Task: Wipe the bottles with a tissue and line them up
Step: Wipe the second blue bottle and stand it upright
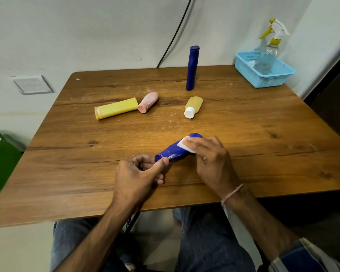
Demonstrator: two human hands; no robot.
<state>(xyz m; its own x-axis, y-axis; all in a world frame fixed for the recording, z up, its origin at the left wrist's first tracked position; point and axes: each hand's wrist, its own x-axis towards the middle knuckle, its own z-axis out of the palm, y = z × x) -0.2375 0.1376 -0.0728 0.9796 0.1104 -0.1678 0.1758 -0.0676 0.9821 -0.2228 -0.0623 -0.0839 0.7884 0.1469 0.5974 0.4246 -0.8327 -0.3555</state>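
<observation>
From the head camera, a wooden surface (67, 154) fills most of the view. Near the front edge, about midway along it, a blue bottle (172, 151) lies on its side, tilted with one end toward the person. The left hand (139, 173) grips that near end, thumb pressed on top and fingers curled beneath. The right hand (210, 154) presses a white tissue (183, 144) flat against the far half of the bottle, fingers spread over it.

Toward the middle of the surface three more bottles lie on their sides: a yellow tube (116, 110) to the left, a pink bottle (148, 102) just beside its right end and seemingly touching it, and, well apart to the right, a small yellow bottle (193, 107) with a white cap pointing toward the person. Behind these, near the back edge, a tall blue bottle (192, 68) stands upright.

At the back right corner sits a light blue basket (263, 81), with a clear spray bottle (269, 50) standing inside it. A thin cord bracelet (232, 194) circles the right wrist.
</observation>
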